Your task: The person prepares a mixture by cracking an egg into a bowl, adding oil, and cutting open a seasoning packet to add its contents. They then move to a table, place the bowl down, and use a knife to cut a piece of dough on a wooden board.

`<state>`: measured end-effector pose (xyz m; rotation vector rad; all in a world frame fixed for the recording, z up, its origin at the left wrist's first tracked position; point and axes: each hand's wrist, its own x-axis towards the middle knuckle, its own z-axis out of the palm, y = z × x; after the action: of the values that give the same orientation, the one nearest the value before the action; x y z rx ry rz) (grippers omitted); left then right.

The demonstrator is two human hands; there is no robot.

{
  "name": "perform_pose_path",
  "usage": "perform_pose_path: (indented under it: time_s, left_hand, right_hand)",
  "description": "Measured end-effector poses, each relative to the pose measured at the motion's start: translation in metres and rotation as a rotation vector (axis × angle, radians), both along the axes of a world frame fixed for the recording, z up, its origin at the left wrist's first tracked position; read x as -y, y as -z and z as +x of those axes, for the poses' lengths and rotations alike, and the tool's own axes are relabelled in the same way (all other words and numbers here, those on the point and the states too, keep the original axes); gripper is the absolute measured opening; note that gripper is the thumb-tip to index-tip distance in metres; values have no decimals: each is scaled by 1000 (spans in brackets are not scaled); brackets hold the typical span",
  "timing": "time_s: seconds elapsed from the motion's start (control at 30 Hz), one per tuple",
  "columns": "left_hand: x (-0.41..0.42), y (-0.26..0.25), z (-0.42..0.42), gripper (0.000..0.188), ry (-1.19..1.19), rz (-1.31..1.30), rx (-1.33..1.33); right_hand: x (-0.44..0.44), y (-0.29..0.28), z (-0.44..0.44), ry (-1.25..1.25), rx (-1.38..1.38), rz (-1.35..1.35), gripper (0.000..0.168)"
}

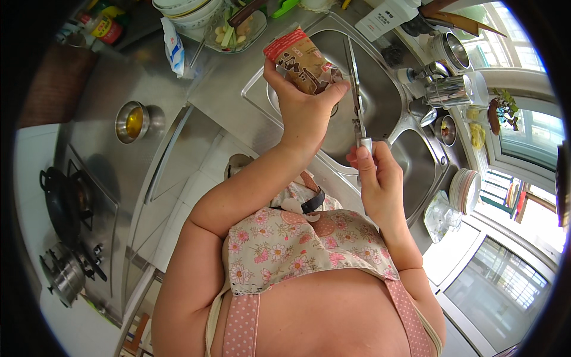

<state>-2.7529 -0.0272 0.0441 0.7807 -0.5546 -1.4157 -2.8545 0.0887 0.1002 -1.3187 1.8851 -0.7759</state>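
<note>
My left hand grips a printed food packet, brown with a red band along its top end, above the sink. My thumb presses near the packet's lower right corner. In my right hand is a pair of metal scissors, held by the handles with the blades pointing away from me. The blades stand just to the right of the packet, close to my left thumb. Whether they touch the packet cannot be told. Part of a round metal vessel in the sink is hidden behind my left hand and the packet.
A glass dish holds cut vegetables, with a brown handle lying across it. A small metal bowl with yellow liquid stands on the left counter. Beyond it a black wok sits on the stove. Stacked plates stand right of the sink.
</note>
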Motion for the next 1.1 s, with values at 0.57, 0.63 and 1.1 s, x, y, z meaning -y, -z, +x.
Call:
perform_pose_path:
  time_s: [0.57, 0.63, 1.1]
  left_hand:
    - [2, 4, 1, 94, -19, -50, 63]
    - [1, 2, 0, 89, -34, -34, 53]
    - [1, 7, 1, 96, 5, -37, 84]
  right_hand:
    - [4, 2, 3, -93, -211, -100, 30]
    - [4, 1, 3, -92, -215, -87, 31]
    - [2, 8, 0, -81, -190, -60, 33]
